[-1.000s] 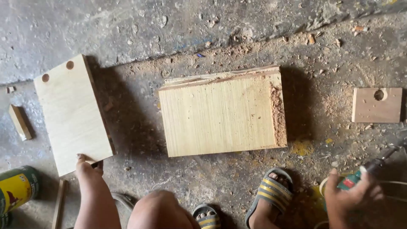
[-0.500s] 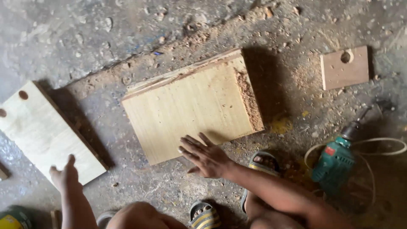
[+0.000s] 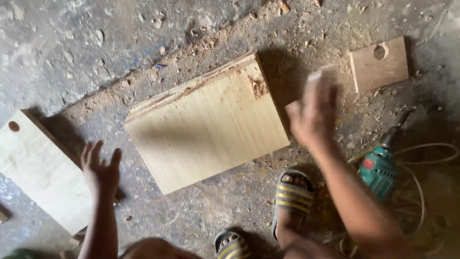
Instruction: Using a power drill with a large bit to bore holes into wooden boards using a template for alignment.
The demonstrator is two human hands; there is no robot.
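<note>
Three wooden pieces lie on the dusty floor: the big plywood board (image 3: pixel 208 124) at centre, now unhanded. The right hand (image 3: pixel 311 112) has lifted off it, blurred but seemingly open and empty; the left hand (image 3: pixel 100 168), fingers spread, hovers beside the holed panel (image 3: pixel 38 168).

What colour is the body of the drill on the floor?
Green, with a small red mark; the drill shows best in the head view.

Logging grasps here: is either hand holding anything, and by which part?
Nothing is held: the left hand and the blurred right hand are both open and empty.
</note>
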